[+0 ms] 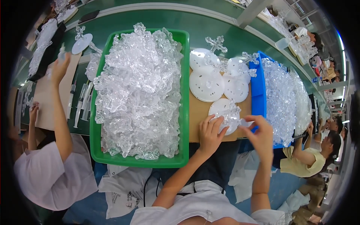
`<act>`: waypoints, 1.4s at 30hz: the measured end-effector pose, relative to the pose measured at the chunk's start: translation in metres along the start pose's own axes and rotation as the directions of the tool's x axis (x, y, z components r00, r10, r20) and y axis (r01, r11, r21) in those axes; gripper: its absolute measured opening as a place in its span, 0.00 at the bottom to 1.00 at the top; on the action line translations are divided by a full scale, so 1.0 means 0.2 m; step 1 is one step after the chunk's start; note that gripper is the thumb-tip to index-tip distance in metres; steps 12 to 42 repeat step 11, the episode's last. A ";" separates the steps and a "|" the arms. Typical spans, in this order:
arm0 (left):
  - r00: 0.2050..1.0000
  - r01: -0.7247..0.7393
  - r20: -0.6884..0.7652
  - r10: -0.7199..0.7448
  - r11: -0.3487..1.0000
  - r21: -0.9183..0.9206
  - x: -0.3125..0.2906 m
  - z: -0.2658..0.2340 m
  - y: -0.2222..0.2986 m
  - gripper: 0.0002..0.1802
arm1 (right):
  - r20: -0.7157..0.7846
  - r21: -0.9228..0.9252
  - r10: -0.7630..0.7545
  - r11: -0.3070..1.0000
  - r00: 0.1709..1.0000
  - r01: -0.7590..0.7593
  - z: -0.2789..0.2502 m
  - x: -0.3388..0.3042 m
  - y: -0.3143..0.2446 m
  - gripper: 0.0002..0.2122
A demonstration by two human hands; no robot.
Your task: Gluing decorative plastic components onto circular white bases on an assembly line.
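My left hand [210, 135] lies at the near left edge of a white round disc [214, 108], fingers stretched out and touching it. A clear plastic piece [231, 112] sits on top of this disc. To the right of the disc, my right hand [261, 135] is raised and closed in a pinch. Between its thumb and finger is a small translucent white piece [245, 123]; its kind is unclear, and the hand partly hides it. Several more white slotted discs [205, 85] lie just beyond, with clear ornate crosses [216, 44] on or beside them.
A green bin [186, 93] heaped with clear plastic parts stands to the left. On the right is a blue bin [258, 93], also full of clear pieces. Brown cardboard [195, 119] lies under the discs. A co-worker's arm [62, 108] reaches over the table at far left, near several syringes [79, 108].
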State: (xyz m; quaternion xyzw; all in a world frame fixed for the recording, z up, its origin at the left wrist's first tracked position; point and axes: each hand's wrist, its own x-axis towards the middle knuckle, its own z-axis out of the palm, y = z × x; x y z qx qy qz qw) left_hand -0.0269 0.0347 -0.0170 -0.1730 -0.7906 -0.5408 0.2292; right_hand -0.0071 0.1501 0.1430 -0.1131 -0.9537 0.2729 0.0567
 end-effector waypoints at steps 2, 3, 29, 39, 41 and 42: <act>1.000 0.008 0.023 -0.007 0.999 -0.043 0.00 0.02 0.02 0.25 | -0.033 -0.055 -0.016 0.998 0.999 0.014 0.13 -0.04 0.03 0.14; 0.999 0.009 0.033 -0.007 0.998 -0.061 0.00 0.02 0.02 0.27 | -0.039 -0.057 -0.044 0.998 0.998 0.041 0.19 -0.04 0.04 0.14; 0.912 0.167 0.320 -0.255 0.946 0.276 -0.02 -0.17 0.07 0.42 | -0.006 0.181 0.231 0.957 0.973 -0.227 0.35 -0.01 0.19 0.12; 0.912 0.167 0.320 -0.255 0.946 0.276 -0.02 -0.17 0.07 0.42 | -0.006 0.181 0.231 0.957 0.973 -0.227 0.35 -0.01 0.19 0.12; 0.912 0.167 0.320 -0.255 0.946 0.276 -0.02 -0.17 0.07 0.42 | -0.006 0.181 0.231 0.957 0.973 -0.227 0.35 -0.01 0.19 0.12; 0.912 0.167 0.320 -0.255 0.946 0.276 -0.02 -0.17 0.07 0.42 | -0.006 0.181 0.231 0.957 0.973 -0.227 0.35 -0.01 0.19 0.12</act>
